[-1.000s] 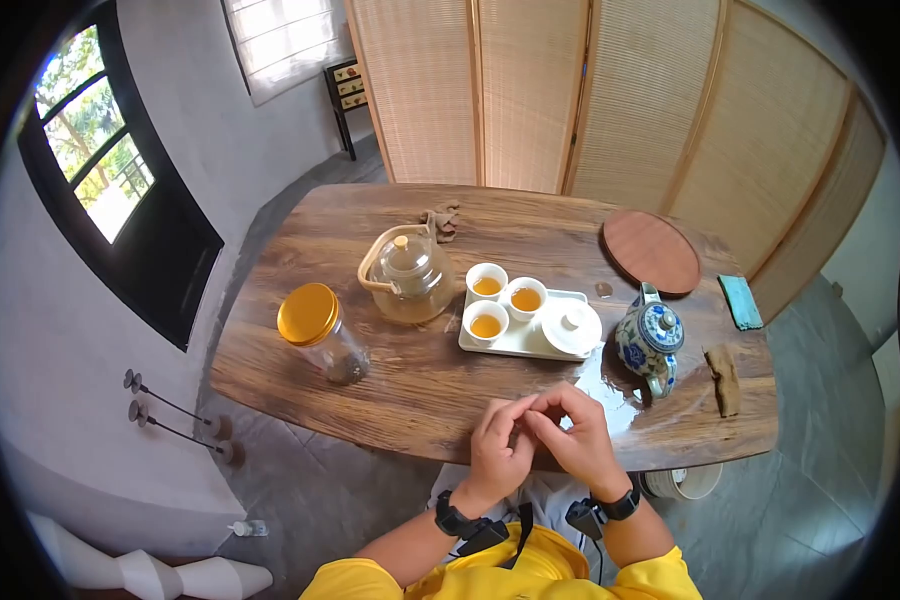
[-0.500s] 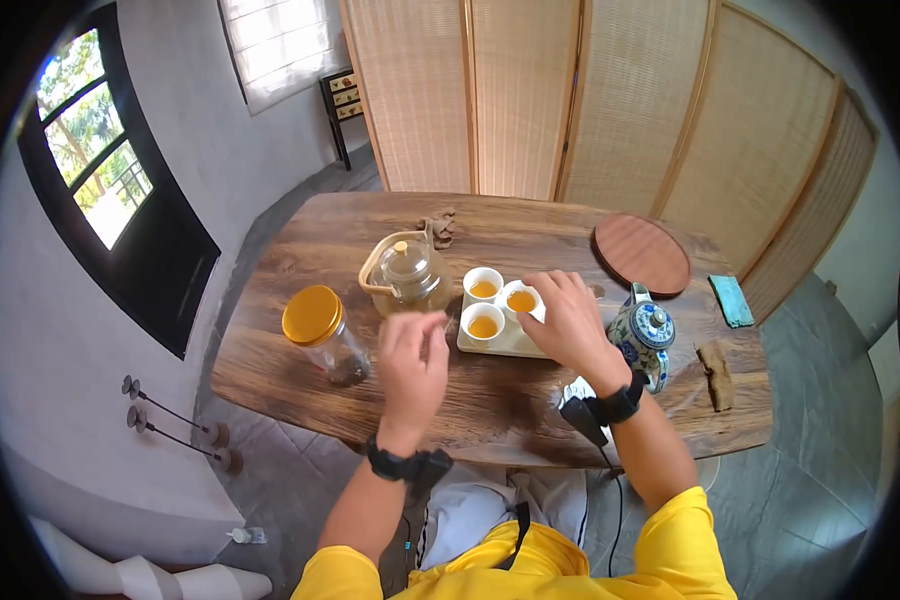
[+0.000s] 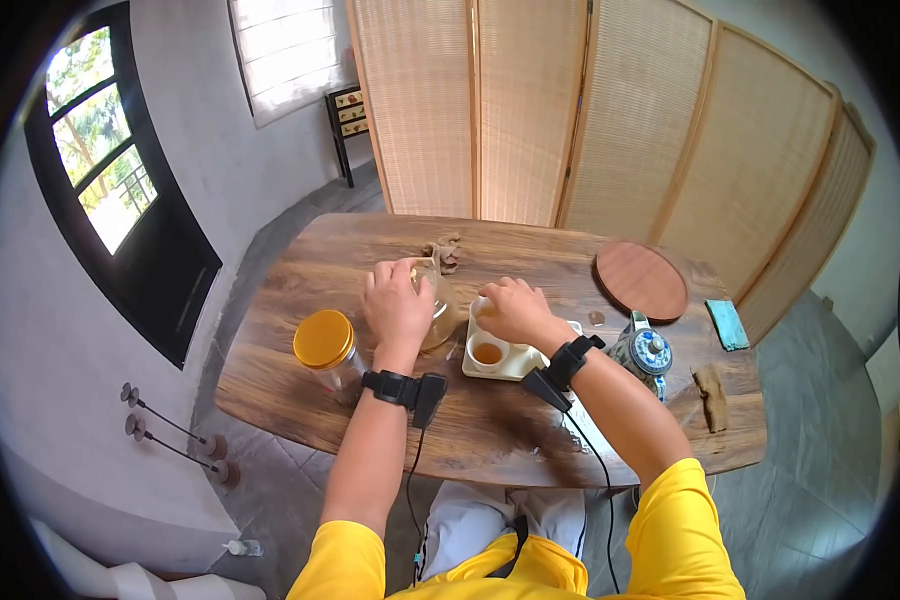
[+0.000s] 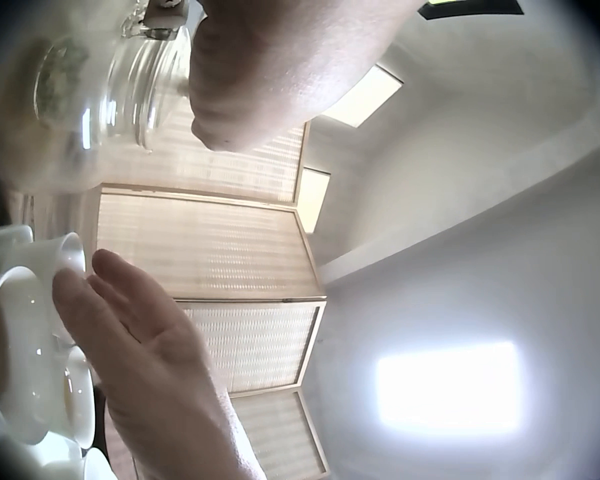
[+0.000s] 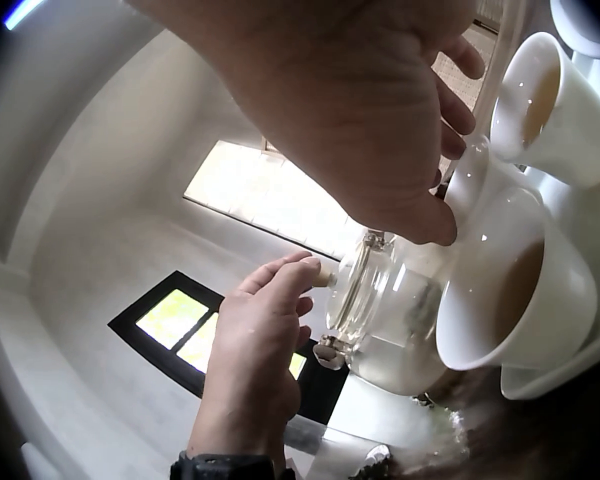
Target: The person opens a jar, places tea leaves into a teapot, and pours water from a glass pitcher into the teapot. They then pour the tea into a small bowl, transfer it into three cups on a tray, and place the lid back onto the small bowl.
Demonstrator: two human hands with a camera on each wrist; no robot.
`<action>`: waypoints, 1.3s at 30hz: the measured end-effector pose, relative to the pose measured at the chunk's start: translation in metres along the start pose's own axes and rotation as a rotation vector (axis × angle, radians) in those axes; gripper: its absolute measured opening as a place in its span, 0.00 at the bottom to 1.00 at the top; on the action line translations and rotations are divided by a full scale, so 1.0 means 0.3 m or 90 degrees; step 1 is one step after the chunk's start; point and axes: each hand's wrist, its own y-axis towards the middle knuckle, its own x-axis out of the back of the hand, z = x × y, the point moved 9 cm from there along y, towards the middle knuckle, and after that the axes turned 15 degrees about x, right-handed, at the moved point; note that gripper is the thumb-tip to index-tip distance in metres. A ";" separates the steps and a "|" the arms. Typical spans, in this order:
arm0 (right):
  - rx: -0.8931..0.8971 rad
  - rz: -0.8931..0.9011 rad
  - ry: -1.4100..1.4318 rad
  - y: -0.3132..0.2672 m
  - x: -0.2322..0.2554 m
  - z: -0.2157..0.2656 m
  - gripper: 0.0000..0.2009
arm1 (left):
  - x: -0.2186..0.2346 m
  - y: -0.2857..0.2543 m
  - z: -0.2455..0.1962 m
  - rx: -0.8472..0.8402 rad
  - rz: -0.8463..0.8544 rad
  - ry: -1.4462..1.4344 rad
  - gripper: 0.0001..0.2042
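The left hand (image 3: pixel 398 312) is over the clear glass teapot (image 3: pixel 441 325); in the right wrist view, the thumb and fingertips of this left hand (image 5: pixel 257 345) pinch the pale lid knob (image 5: pixel 324 276). At the tray's back left, the right hand (image 3: pixel 520 314) has its thumb and fingers around the rim of a white cup (image 5: pixel 468 184). Two other tea-filled cups stand beside it: the front cup (image 3: pixel 486 357) is uncovered in the head view, and the second cup (image 5: pixel 572 122) shows in the right wrist view. Part of the white tray (image 3: pixel 515 368) lies beneath the right wrist.
A gold-lidded jar (image 3: pixel 324 339) stands left of the left wrist. On the right are a blue-and-white teapot (image 3: pixel 642 352), a round wooden tray (image 3: pixel 642 280), a brown cloth (image 3: pixel 711 398) and a teal cloth (image 3: pixel 727 325). A crumpled brown cloth (image 3: pixel 442 254) lies behind the glass teapot.
The hands, together near the front edge earlier, have parted and reached forward. The left now pinches the teapot's lid knob; the right has moved left to the back-left cup.
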 end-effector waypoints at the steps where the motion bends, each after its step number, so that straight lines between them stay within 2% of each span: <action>1: 0.013 0.008 0.009 0.001 -0.007 -0.003 0.22 | -0.006 -0.001 0.009 0.002 0.000 -0.001 0.14; 6: 0.103 0.083 0.026 0.005 -0.022 -0.021 0.27 | -0.032 0.009 0.035 0.004 0.023 0.020 0.15; 9: 0.126 0.153 -0.008 0.002 -0.021 -0.017 0.31 | -0.034 0.012 0.037 0.000 0.018 0.018 0.14; 12: 0.099 0.203 0.011 0.006 -0.018 -0.011 0.33 | -0.030 0.020 0.036 -0.004 0.011 0.005 0.13; 18: 0.151 0.171 0.069 0.034 -0.028 -0.023 0.33 | -0.032 0.018 0.031 -0.034 0.006 -0.034 0.12; 24: 0.171 0.191 0.130 0.042 -0.032 -0.035 0.34 | -0.020 0.036 0.029 -0.014 0.016 -0.083 0.10; 27: 0.168 0.185 0.174 0.041 -0.023 -0.035 0.35 | 0.029 0.034 0.010 -0.035 -0.021 -0.153 0.12; 35: 0.154 0.122 0.220 0.054 -0.004 -0.053 0.35 | 0.128 -0.134 0.027 0.051 0.021 -0.303 0.14; 39: 0.165 0.066 0.241 0.082 0.018 -0.058 0.33 | 0.170 -0.253 0.052 0.141 0.081 -0.414 0.14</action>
